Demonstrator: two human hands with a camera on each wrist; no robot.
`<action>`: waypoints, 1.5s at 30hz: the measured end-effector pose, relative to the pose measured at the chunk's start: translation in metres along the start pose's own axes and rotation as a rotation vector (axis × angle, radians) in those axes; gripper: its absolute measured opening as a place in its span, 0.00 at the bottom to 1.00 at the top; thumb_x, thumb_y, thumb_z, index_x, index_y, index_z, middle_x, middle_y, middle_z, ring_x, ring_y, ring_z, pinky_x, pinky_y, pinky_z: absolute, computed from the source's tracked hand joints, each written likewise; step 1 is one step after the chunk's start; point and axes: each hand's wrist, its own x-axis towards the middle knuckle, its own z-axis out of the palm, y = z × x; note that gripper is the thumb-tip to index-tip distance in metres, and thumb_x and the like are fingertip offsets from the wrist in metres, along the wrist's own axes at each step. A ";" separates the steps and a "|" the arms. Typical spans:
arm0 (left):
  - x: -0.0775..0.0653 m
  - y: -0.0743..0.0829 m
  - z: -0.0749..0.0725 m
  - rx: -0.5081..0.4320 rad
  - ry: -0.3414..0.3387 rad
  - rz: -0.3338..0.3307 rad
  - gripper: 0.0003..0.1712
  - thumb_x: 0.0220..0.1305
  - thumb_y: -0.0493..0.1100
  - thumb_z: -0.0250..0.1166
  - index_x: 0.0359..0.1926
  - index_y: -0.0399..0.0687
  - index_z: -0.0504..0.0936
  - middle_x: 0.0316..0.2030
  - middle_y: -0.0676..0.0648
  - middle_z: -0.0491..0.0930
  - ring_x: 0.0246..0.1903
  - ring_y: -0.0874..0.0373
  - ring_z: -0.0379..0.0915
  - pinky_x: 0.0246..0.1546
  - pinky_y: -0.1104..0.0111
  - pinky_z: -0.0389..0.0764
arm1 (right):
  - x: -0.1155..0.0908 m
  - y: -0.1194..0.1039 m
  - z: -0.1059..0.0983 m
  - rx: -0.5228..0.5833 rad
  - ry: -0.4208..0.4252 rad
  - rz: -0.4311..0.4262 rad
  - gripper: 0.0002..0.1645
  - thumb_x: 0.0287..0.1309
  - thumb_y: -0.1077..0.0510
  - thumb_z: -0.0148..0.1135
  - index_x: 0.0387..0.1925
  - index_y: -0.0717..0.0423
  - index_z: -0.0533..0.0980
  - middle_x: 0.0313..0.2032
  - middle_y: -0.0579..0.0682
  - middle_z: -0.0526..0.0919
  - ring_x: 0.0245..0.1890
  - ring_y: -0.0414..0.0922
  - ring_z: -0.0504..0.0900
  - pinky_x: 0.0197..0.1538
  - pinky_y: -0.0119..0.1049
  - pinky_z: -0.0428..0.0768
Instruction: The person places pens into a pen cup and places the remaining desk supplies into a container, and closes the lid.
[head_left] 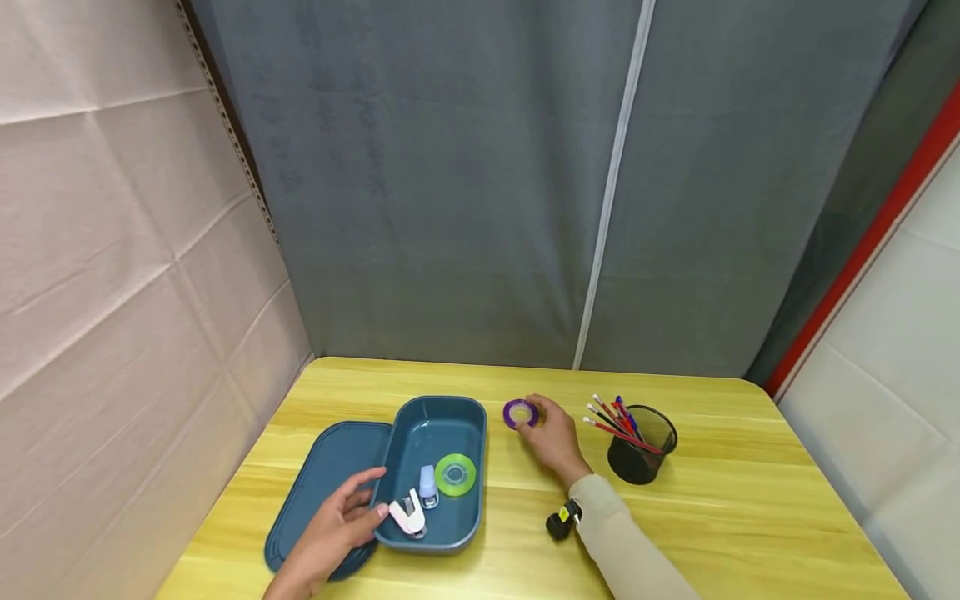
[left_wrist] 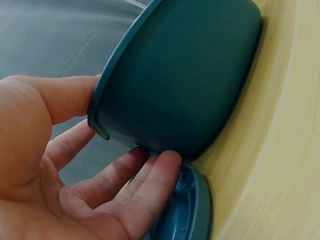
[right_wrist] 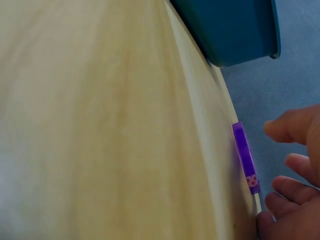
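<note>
A teal plastic box (head_left: 425, 442) stands on the table, its near end beside my left hand (head_left: 333, 527). In the left wrist view, the thumb (left_wrist: 75, 97) lies over the box's rim while the other fingers bear on its outer wall. Inside lie a white stapler (head_left: 408, 513), a small pale-blue-capped bottle (head_left: 428, 485) and a green disc-shaped tape roll (head_left: 455, 475). My right hand (head_left: 553, 435) reaches to a purple tape roll (head_left: 511, 414) lying flat on the table. In the right wrist view, its loosely bent fingers stand beside the purple tape (right_wrist: 245, 155) without gripping it.
The box's teal lid (head_left: 330, 467) lies left of the box, partly beneath it. To the right, a black mesh cup (head_left: 637, 462) holds several pencils and pens (head_left: 615, 421). A grey curtain (head_left: 450, 208) hangs behind the wooden table (head_left: 735, 483).
</note>
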 end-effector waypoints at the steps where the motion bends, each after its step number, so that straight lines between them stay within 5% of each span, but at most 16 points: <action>1: 0.000 0.000 0.000 0.001 -0.001 0.001 0.36 0.70 0.47 0.72 0.76 0.57 0.71 0.73 0.27 0.69 0.65 0.36 0.76 0.48 0.47 0.87 | 0.000 0.001 0.000 -0.002 -0.005 0.008 0.33 0.54 0.62 0.77 0.63 0.62 0.80 0.68 0.62 0.80 0.71 0.65 0.75 0.75 0.59 0.69; 21: -0.001 0.001 -0.001 -0.001 -0.022 -0.014 0.38 0.71 0.49 0.72 0.77 0.56 0.69 0.73 0.28 0.68 0.65 0.38 0.77 0.49 0.47 0.87 | 0.006 0.003 0.010 -0.164 -0.063 0.099 0.38 0.56 0.57 0.80 0.68 0.56 0.78 0.65 0.64 0.80 0.66 0.65 0.76 0.69 0.65 0.69; 38: -0.001 0.000 -0.001 -0.012 -0.015 -0.016 0.38 0.70 0.48 0.72 0.77 0.56 0.70 0.73 0.26 0.68 0.66 0.34 0.74 0.49 0.46 0.87 | 0.004 0.008 0.001 -0.096 -0.097 -0.048 0.41 0.51 0.63 0.82 0.67 0.62 0.77 0.61 0.60 0.78 0.63 0.60 0.79 0.69 0.58 0.77; 45: -0.001 0.001 0.000 -0.006 -0.010 -0.013 0.38 0.70 0.48 0.72 0.77 0.55 0.70 0.70 0.30 0.73 0.62 0.42 0.79 0.48 0.48 0.87 | 0.003 0.014 -0.005 -0.073 -0.129 -0.060 0.40 0.50 0.62 0.83 0.66 0.61 0.78 0.60 0.60 0.81 0.62 0.59 0.81 0.67 0.57 0.78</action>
